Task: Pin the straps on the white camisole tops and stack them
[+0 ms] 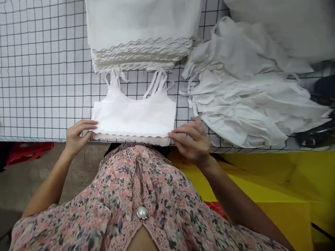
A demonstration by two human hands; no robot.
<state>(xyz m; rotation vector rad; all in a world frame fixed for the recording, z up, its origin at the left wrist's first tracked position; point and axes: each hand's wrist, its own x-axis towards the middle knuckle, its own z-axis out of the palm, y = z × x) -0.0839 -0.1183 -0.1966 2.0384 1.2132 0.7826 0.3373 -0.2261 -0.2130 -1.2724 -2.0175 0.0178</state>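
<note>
A white strappy crop top [133, 116] lies flat on the grid-printed table cover [44, 69], with its scalloped hem toward me and its thin straps pointing away. My left hand [77, 136] pinches the top's left hem edge. My right hand [190, 141] grips its right hem corner, fingers spread over the fabric. A second scalloped white layer shows beneath the hem. Beyond the straps sits a stack of folded white garments [138, 24] with scalloped edges.
A loose heap of white garments [248, 97] lies on the table to the right. Below the table edge are a yellow surface [274, 181] on the right and a red bag [27, 153] on the floor at left. My floral blouse [136, 205] fills the bottom of the view.
</note>
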